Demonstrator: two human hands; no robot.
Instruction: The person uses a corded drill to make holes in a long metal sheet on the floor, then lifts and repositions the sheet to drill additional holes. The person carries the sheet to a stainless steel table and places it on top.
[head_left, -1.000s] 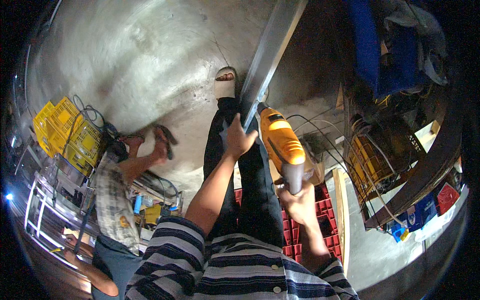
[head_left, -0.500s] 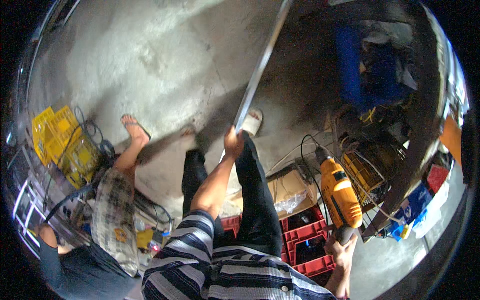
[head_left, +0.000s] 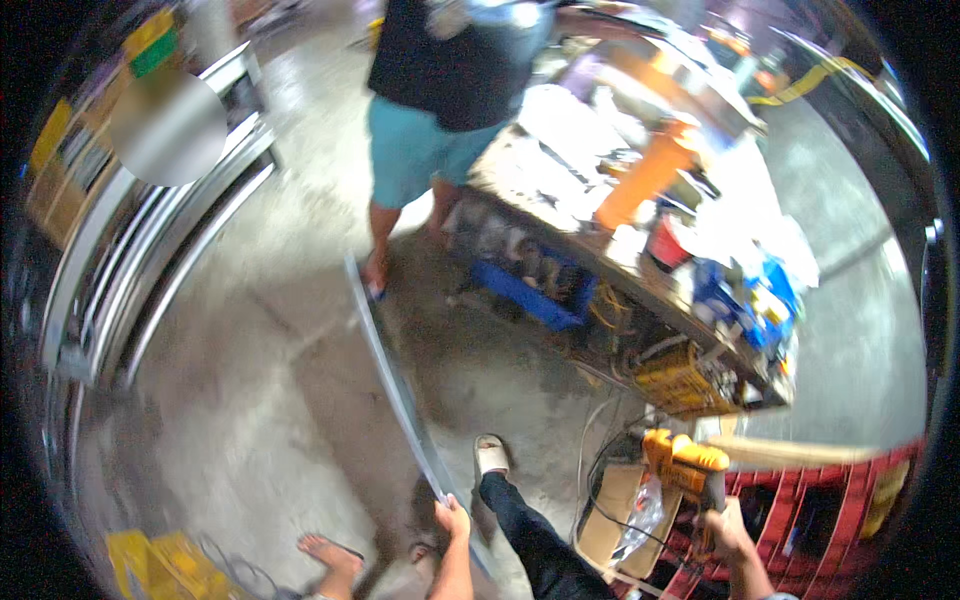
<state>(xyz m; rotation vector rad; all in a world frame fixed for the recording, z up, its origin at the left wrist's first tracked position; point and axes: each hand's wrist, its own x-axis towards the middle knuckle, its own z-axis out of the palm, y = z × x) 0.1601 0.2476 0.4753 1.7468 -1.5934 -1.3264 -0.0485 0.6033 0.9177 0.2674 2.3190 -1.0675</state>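
Note:
My left hand (head_left: pixel 452 517) is closed around the near end of a long, flat, silvery metal bar (head_left: pixel 393 385). From there the bar slants away to the far left, and its far end comes close to a standing person's foot. At the lower right, my right hand (head_left: pixel 730 530) grips the handle of a yellow-orange power drill (head_left: pixel 688 462), its front end pointing left. A black cord (head_left: pixel 597 470) loops near the drill. Below the drill lies an open cardboard box (head_left: pixel 612 515) with clear plastic in it.
A person (head_left: pixel 420 150) in teal shorts stands beside a cluttered workbench (head_left: pixel 540 222) with a blue bin (head_left: pixel 530 295) under it. Red crates (head_left: pixel 830 510) are at the right, metal frames (head_left: pixel 165 240) at the left. Another person's bare foot (head_left: pixel 330 552) and yellow crates (head_left: pixel 165 568) are near the lower left.
My view has swung up, bringing the workbench and standing person into sight. The bar now slants left instead of right. The drill has turned to point left. Both hands keep their hold.

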